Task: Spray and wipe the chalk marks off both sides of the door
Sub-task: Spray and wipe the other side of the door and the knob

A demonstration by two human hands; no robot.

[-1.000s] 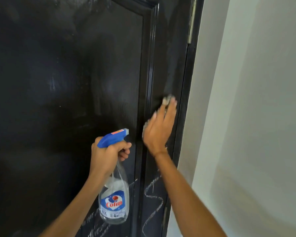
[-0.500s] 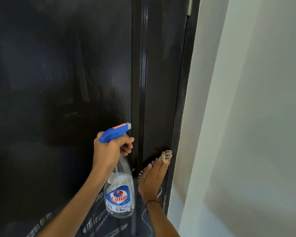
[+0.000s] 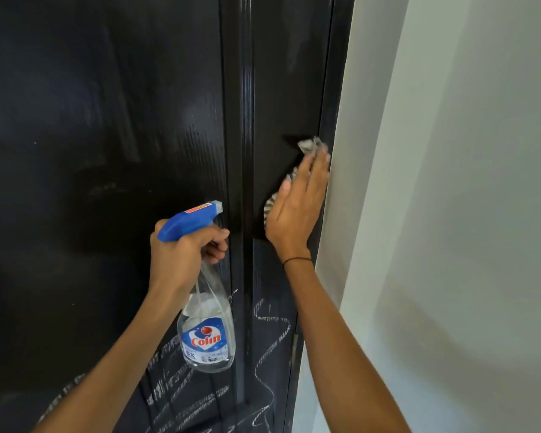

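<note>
On door (image 3: 107, 151) stile: right hand (image 3: 297, 210) flat, pressing cloth (image 3: 308, 146); left hand (image 3: 181, 254) gripping spray bottle (image 3: 205, 335). Risk: cloth slipping out, chalk marks (image 3: 269, 339) below left smeared.

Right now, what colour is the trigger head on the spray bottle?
Blue, with a small red-orange label on top; the spray bottle itself is clear. Head view, the only one.

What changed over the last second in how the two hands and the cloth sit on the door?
The right hand, flat on the striped cloth, swept down the door's right strip, then back up. The left hand kept its grip on the spray bottle. Chalk marks low on the door remain.
</note>
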